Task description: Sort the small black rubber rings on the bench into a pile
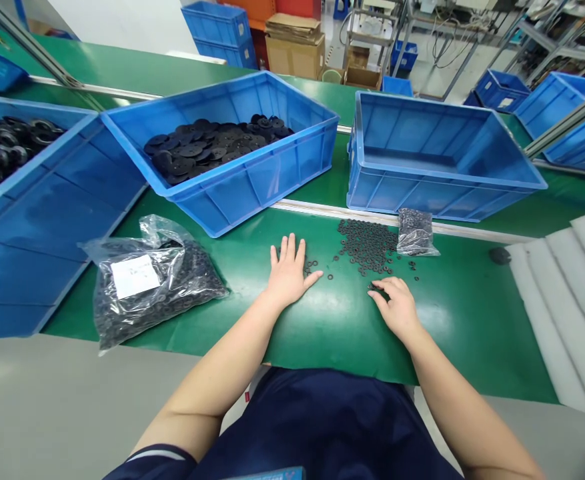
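Note:
My left hand lies flat on the green table, fingers spread, beside a few small black rings. Thumb and fingers of my right hand pinch a small black ring just in front of a spread-out pile of black rings. Touching the pile's right side is a small clear bag of dark parts. To the left of my left hand rests a large clear bag filled with black rings, with a white label on it.
Behind the hands stand a blue bin of black discs and an empty blue bin. Another blue bin with black rings is at the left. White foam sheets lean at the right edge, near a dark round object.

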A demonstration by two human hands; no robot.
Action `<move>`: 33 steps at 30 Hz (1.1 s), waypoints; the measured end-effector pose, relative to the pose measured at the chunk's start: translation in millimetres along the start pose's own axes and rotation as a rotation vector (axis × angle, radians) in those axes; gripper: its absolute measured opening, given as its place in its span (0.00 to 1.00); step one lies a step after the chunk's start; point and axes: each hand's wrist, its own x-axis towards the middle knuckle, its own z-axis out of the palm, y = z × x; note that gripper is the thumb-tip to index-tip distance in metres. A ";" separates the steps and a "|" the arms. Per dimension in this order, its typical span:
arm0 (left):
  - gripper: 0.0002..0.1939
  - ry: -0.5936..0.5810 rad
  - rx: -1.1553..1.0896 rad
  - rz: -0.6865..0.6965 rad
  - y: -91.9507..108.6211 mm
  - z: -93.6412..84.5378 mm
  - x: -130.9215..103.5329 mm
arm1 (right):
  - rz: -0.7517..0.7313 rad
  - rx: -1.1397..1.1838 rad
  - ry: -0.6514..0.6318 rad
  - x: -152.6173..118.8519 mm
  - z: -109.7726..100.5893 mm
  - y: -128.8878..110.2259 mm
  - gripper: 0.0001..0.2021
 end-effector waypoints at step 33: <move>0.04 0.254 -0.319 0.129 -11.4 2.7 3.2 | -0.085 -0.451 -0.559 66.6 38.0 -102.7 0.15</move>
